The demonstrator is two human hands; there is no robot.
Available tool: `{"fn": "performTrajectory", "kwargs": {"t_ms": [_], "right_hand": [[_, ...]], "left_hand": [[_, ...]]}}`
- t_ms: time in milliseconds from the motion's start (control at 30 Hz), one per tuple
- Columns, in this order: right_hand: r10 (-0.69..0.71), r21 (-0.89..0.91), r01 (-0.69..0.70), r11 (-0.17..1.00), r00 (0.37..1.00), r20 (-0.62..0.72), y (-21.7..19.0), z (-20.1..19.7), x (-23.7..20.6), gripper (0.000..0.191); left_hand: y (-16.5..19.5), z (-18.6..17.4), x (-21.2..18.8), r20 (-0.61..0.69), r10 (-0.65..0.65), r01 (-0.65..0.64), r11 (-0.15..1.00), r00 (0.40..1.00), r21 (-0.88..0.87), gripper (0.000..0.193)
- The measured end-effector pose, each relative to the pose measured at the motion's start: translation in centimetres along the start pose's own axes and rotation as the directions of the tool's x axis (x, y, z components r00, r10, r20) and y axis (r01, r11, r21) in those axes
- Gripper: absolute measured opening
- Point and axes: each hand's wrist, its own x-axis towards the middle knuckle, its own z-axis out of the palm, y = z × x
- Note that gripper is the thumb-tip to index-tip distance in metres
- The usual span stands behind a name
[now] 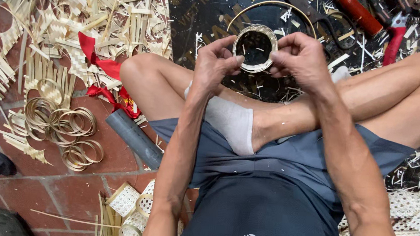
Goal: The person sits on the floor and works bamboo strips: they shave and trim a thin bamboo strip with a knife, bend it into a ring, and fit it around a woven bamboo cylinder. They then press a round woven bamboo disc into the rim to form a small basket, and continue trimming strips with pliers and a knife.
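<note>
While I sit cross-legged, woven bamboo ring [255,48] stands between both hands above the black board [199,11], opening facing me; left hand [216,63] and right hand [301,57] fingertips pinch its rim from opposite sides, equally near.

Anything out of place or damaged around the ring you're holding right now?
The small woven ring held between the left hand and right hand looks round and intact. The surroundings are messy: bamboo offcuts strewn over the tiles, slivers on the dark board, and a red cloth half buried among them.
</note>
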Motion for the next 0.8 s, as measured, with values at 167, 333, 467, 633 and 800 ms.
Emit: {"fn": "performTrajectory", "kwargs": {"t_ms": [167,333,467,633,800], "right_hand": [[-0.508,-0.846,0.288,0.448,0.861,0.024,-2.3,-4.1,0.0,0.025],[-0.425,-0.954,0.173,0.244,0.904,0.055,-0.6,-4.5,1.4,0.029],[-0.451,-0.95,0.145,0.277,0.893,0.004,-0.5,-3.8,2.0,0.021],[-0.545,-0.775,0.292,0.561,0.835,-0.079,-3.3,-3.4,1.1,0.015],[-0.39,-0.229,0.367,0.902,0.919,-0.064,-5.2,-1.8,-3.7,0.007]], "left_hand": [[-0.3,0.0,-0.4,-0.04,0.021,-0.017,0.996,0.999,0.083,0.05],[0.1,0.2,-0.3,-0.009,0.039,-0.038,0.995,0.999,0.096,0.045],[0.3,0.0,-0.6,-0.121,0.044,-0.026,0.989,0.992,0.146,0.045],[1.2,-0.8,-1.5,-0.206,0.173,-0.202,0.971,0.963,-0.127,0.037],[4.8,-1.6,-1.7,-0.123,-0.039,-0.029,0.864,0.992,-0.503,0.046]]}}
